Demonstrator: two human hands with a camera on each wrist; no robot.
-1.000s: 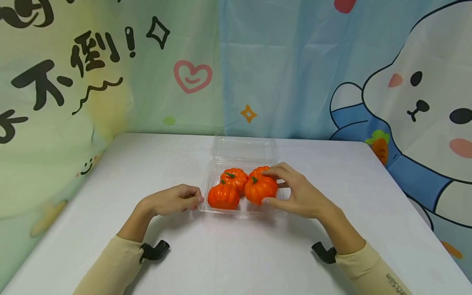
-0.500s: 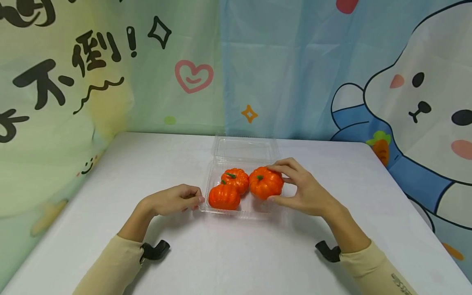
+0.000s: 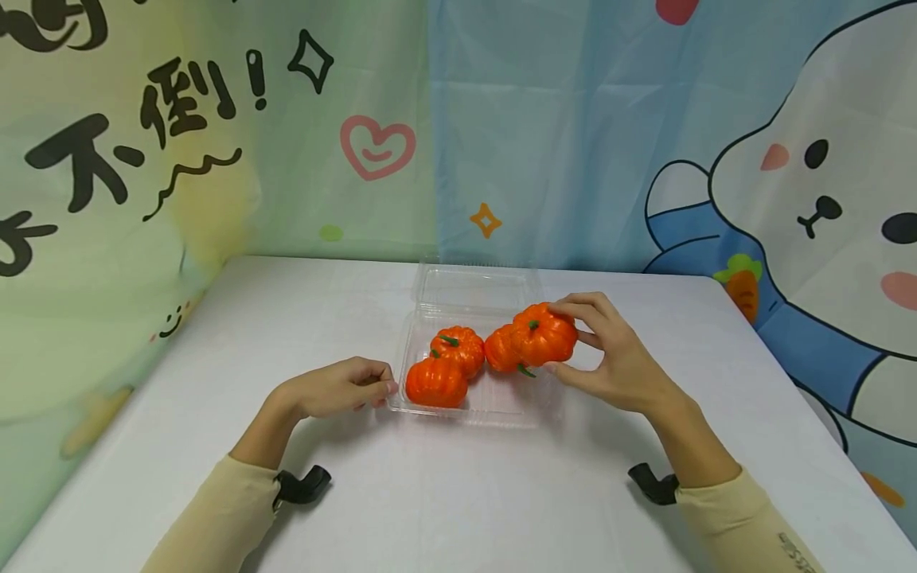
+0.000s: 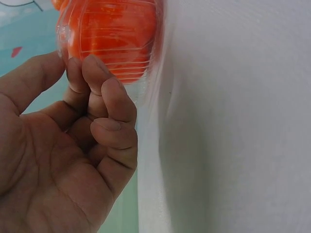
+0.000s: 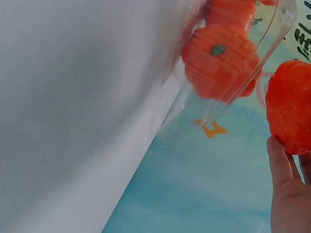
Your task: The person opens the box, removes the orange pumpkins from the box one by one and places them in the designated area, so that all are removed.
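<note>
My right hand [image 3: 616, 354] holds a glossy orange toy pumpkin [image 3: 544, 334] with a green stem, thumb below and fingers over its right side. In the right wrist view this pumpkin [image 5: 291, 107] is up off the clear plastic container. Three more pumpkins lie inside the container [image 3: 494, 418]: one at the front left [image 3: 435, 383], one behind it [image 3: 458, 350], and one to the right [image 3: 501, 350], partly hidden by the held pumpkin. At the front left corner, my left hand [image 3: 351, 387] pinches the container's rim; the left wrist view shows thumb and fingertips at the plastic edge.
The container's clear hinged lid [image 3: 476, 286] lies folded back behind it. Everything stands on a white table [image 3: 458, 493]. A printed cloth backdrop [image 3: 516, 143] with a cartoon bear hangs behind the table and at its left.
My right hand has lifted the held pumpkin up and to the right, away from the others, uncovering more of the pumpkin at the container's right. My left hand stays at the corner.
</note>
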